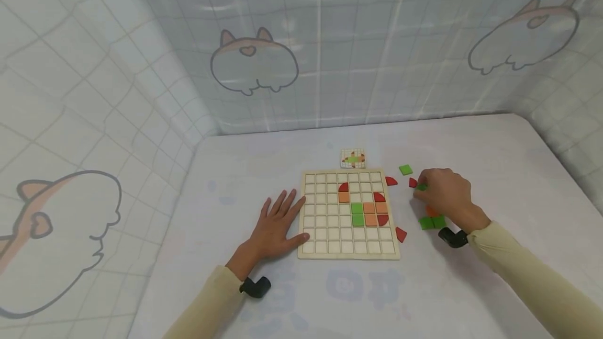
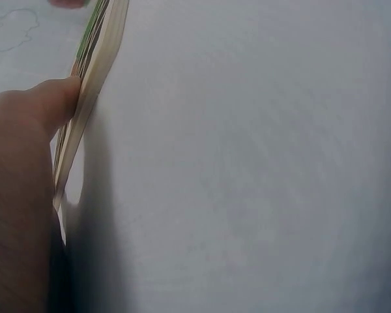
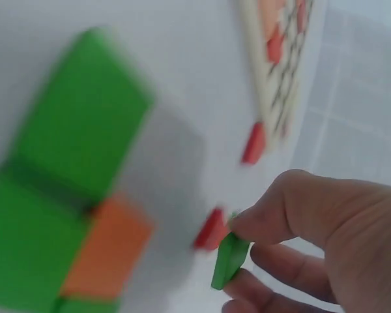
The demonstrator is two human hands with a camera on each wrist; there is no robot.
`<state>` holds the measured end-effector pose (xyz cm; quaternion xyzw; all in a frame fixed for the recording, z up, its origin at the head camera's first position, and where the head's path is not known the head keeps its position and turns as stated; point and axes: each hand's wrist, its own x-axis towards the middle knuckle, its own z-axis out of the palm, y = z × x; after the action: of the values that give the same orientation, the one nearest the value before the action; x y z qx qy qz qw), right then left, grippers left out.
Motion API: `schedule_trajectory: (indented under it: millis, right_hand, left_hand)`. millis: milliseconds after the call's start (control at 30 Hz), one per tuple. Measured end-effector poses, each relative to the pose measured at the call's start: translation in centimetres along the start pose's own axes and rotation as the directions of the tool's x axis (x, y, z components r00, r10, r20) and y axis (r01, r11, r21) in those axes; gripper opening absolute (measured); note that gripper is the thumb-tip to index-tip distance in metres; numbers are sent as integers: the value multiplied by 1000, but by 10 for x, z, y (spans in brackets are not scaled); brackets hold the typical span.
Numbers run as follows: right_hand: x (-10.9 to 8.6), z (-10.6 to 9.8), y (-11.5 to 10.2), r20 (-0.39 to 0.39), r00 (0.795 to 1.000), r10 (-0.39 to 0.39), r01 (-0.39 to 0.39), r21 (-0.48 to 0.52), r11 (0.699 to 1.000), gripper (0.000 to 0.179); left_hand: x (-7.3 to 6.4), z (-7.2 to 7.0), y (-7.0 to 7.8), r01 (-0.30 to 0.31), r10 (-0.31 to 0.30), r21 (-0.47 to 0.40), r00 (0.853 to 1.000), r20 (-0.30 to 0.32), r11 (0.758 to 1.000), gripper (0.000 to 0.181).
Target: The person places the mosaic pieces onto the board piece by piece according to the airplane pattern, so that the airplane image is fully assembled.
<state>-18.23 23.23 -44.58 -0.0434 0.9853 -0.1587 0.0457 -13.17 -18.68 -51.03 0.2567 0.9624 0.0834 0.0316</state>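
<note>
Right hand [image 1: 445, 191] has a thin green tile [image 3: 229, 261] pinched between thumb and fingers, right of center in the head view. In the right wrist view the tile is tipped nearly edge-on, its long side slanting steeply from upper right to lower left.

Main thing for me is where the board [image 1: 326, 233] sits: directly left of that hand in the head view, with its right edge facing it. It's pretty much square, so no long axis to speak of. Right hand is nearer the filled side too, since the colored pieces sit in the middle and right cells, while the left columns are bare.

The gap between is short and fairly open through the middle. Watch its ends, though: a red quarter-round [image 1: 391, 181] is just beside the board's upper right, and a red piece [image 1: 401, 234] just off the lower right. Two green squares [image 1: 426, 223] and an orange piece [image 1: 432, 212] lie below the right hand, and a loose green square [image 1: 405, 170] above.

Left hand [image 1: 278, 230] is flat with spread fingers, thumb touching the board's left edge. Little card [image 1: 353, 159] sits just past the top edge.
</note>
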Motion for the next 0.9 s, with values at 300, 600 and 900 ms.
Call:
schedule_trajectory:
  millis: [300,600,900]
  right_hand:
    - [7,14,-53,-7,978,-211,211,35,977,29]
    - [19,28,-99,79,895,-439,441,1,898,38]
    - [27,35,-114,183,872,-454,474,-78,877,28]
  left_hand:
    - [-1,-2,3,5,-5,-9,1000,-3,1000,87]
    - [-1,-3,2,17,-17,2,1000,8,1000,87]
    - [-2,-2,2,1,-1,-6,1000,-14,1000,86]
